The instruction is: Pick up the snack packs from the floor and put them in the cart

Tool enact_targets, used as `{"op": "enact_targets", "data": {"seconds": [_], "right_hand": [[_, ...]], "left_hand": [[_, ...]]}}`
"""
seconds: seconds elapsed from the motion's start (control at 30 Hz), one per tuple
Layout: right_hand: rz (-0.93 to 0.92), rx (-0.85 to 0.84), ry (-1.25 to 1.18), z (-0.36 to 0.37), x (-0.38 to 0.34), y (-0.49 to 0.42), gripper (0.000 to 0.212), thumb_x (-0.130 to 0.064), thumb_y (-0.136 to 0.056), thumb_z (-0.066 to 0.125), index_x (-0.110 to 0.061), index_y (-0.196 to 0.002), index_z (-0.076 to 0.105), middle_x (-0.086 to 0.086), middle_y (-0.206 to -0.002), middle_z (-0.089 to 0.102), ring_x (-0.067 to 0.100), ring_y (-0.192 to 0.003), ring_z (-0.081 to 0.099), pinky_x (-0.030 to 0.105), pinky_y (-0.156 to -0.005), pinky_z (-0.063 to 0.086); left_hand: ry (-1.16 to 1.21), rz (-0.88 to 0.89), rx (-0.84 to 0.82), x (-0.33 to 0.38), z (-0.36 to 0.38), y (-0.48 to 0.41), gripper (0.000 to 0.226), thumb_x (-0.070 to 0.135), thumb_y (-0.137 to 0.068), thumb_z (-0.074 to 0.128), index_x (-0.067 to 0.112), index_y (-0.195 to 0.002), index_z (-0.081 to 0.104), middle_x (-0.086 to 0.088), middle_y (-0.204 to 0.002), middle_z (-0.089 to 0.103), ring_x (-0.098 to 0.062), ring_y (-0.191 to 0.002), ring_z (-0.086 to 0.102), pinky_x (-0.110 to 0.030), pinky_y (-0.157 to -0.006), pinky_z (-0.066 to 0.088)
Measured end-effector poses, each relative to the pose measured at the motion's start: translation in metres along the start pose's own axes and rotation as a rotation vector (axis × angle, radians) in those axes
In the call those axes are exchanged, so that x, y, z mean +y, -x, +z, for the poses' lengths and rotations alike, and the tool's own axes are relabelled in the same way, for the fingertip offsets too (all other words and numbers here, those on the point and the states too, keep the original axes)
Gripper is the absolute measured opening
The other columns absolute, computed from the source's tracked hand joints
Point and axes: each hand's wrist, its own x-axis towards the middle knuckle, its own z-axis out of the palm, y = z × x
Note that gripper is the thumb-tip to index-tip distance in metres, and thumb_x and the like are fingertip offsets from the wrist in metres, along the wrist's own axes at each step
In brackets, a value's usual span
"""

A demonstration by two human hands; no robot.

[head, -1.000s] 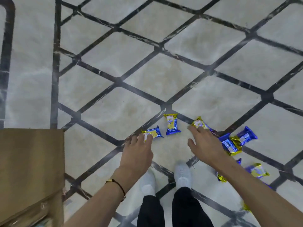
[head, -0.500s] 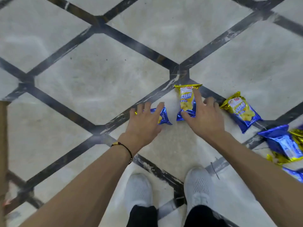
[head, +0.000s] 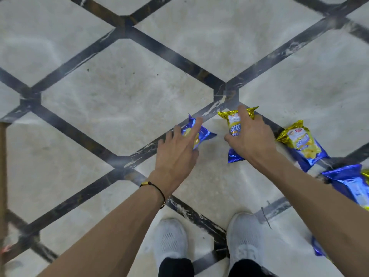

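Step in hand: the grasp, with two packs taken at once.

Left hand (head: 175, 154): grip is closed over the left pack (head: 204, 134), fingers laid across its top, thumb tucked at its near end. The pack is tilted, one end raised.

Right hand (head: 251, 140): grip is wrapped round the middle pack (head: 233, 124), index finger up by the gold seal, thumb on the pack's left edge.

Whether either pack is clear of the floor (head: 119, 96) cannot be told; both are seen at about floor level, ahead of the shoes (head: 171, 240).

Other packs on the floor:
- A third pack (head: 303, 144) lies just right of the right hand.
- A fourth pack (head: 347, 182) is cut off by the right edge.
- A blue corner of a fifth pack (head: 317, 250) is seen beside the right forearm.

The cart cannot be made out. Only a brown strip (head: 2, 166) is seen at the left edge, unidentified.

Progress is judged early: five packs are seen and none is carted.

Next move: both grips are to be firmed up, since the foil is likely slick, but not so far that the puffed bags are crushed. Then the packs are to be lifted together, carried to the cart and dropped in. A return reach to the right-hand cluster will be needed.
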Motion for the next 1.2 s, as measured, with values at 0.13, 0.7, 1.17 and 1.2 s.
{"op": "enact_targets", "data": {"seconds": [0.13,0.7,1.17,1.2], "right_hand": [[-0.015,0.042,-0.035,-0.065,-0.011,0.042,0.076,-0.041,-0.080,0.069,-0.027,-0.142,0.026,0.018,-0.105,0.049,0.035,-0.080,0.052,0.037,-0.065,0.043],[-0.050,0.314,-0.174,-0.458,-0.094,0.244,0.073,-0.049,-0.088,0.053,-0.033,-0.149,0.018,0.009,-0.100,0.043,0.027,-0.068,0.041,0.035,-0.056,0.039],[0.044,0.499,-0.103,-0.741,-0.093,0.424,0.071,-0.051,-0.087,0.054,-0.036,-0.147,0.018,0.012,-0.107,0.049,0.041,-0.082,0.057,0.041,-0.065,0.042],[0.049,0.514,-0.105,-0.752,-0.093,0.436,0.070,-0.053,-0.087,0.053,-0.037,-0.146,0.019,0.011,-0.109,0.050,0.041,-0.084,0.058,0.042,-0.067,0.043]], "left_hand": [[0.092,-0.076,0.058,0.018,-0.071,0.019,0.078,0.038,-0.091,0.055,0.038,-0.154,0.009,-0.008,-0.105,0.044,-0.029,-0.082,0.047,-0.037,-0.059,0.040],[0.192,-0.223,0.245,0.095,-0.492,0.159,0.071,0.050,-0.094,0.049,0.037,-0.151,0.009,-0.001,-0.104,0.045,-0.022,-0.078,0.056,-0.031,-0.056,0.038],[0.261,-0.139,0.514,0.202,-0.779,0.275,0.072,0.046,-0.092,0.053,0.035,-0.152,0.015,-0.004,-0.099,0.048,-0.028,-0.073,0.057,-0.033,-0.056,0.038],[0.275,-0.128,0.522,0.205,-0.793,0.284,0.072,0.046,-0.092,0.053,0.035,-0.152,0.015,-0.004,-0.098,0.047,-0.029,-0.072,0.056,-0.034,-0.057,0.041]]}}
